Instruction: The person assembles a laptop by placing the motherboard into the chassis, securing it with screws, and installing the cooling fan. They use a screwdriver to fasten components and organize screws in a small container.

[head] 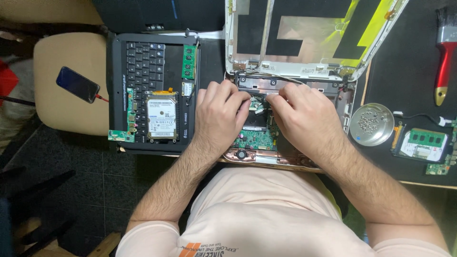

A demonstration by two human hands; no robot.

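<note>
Both my hands work the green board [254, 138] in the opened laptop [342, 102] — left hand [220, 114] and right hand [304, 114] pinching a small connector [257, 102]. Too hard a tug could tear it — or knock the screw dish [371, 123].

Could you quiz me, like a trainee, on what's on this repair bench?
1. True or false: both hands rest inside the opened laptop base.
2. What does the round metal dish hold? A) screws B) coins C) water
3. Which item lies on the detached keyboard, just beside the left hand?

Key
1. True: the left hand and the right hand meet over the green circuit board.
2. A: small screws.
3. The hard drive. A green memory stick lies farther up.
</note>
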